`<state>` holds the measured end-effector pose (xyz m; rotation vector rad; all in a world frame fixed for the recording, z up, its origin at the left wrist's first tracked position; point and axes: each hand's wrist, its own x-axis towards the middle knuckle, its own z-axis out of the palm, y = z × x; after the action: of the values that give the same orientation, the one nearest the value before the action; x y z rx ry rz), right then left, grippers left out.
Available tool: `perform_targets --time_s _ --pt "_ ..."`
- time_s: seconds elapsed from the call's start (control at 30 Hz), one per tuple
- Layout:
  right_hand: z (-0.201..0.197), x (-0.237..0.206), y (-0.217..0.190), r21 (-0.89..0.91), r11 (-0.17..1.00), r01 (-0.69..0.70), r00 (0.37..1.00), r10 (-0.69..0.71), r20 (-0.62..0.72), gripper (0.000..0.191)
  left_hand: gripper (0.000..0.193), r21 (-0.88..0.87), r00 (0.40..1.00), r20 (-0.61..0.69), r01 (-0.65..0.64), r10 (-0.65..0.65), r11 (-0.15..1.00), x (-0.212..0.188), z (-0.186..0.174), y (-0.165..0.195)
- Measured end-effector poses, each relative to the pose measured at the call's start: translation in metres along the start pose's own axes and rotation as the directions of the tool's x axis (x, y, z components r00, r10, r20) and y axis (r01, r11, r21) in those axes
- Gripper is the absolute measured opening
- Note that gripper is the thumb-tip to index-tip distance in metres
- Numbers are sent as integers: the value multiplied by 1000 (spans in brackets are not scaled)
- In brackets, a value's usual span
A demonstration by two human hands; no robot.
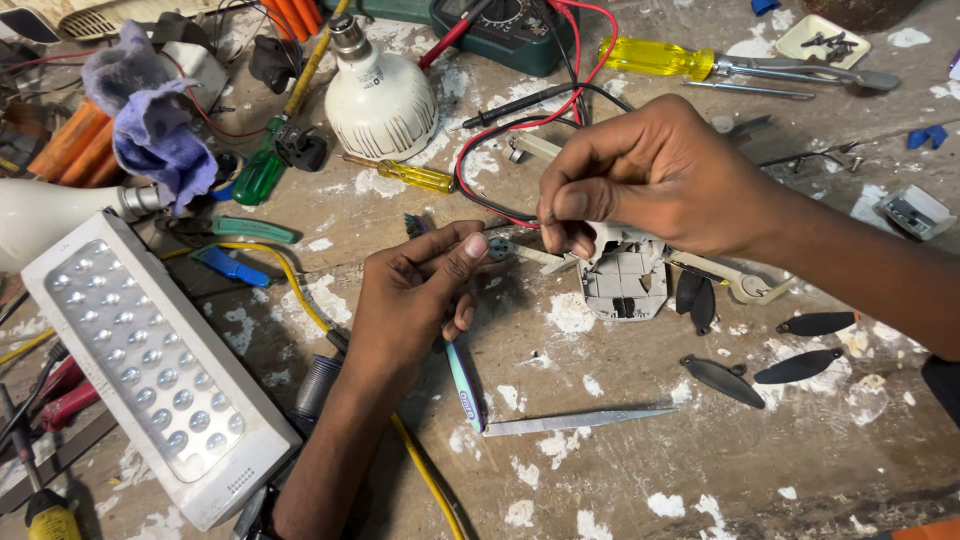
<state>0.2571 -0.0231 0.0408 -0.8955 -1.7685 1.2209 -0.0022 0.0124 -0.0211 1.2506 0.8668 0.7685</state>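
Fingers of the right hand (pixel 650 180) pinch a thin metal wire end above the small grey plastic drone shell (pixel 625 280); left hand (pixel 415 295) fingers curl around a teal-handled toothbrush (pixel 463 385), thumb and forefinger pressed together beside that wire.

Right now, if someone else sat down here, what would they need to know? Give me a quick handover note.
Left hand: closed around a toothbrush, handle pointing down toward the bench, brush head up near the fingertips.
Right hand: pinching something thin just above the small grey plastic shell; too small to tell what.
The shell lies open on the workbench, with a red wire looping to it.
Nearby: tweezers below the shell, dark propeller blades to the right, an LED lamp panel on the left.
Done: shell is opened. Left: shell not closed, blades loose on the bench.
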Motion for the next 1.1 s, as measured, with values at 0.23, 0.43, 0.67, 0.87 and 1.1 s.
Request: perform_targets --time_s 0.23,0.43,0.67,0.87,1.1 --pt "-3 7 1 -682 691 240 968 -224 114 16 50 -55 999 12 47 -47 997 1 -2 1" --pt "11 18 10 -832 297 469 859 -373 351 18 51 -49 999 29 25 -23 998 2 -5 -2" --pt "25 25 15 -862 21 506 808 -362 466 20 54 -34 1000 26 0 1 999 0 -3 0" --pt "16 26 14 -742 573 346 929 -323 184 15 47 72 996 17 -85 84 994 -5 3 7" --pt "10 19 9 -725 654 214 976 -163 142 18 36 149 994 11 -111 110 983 -6 10 12"
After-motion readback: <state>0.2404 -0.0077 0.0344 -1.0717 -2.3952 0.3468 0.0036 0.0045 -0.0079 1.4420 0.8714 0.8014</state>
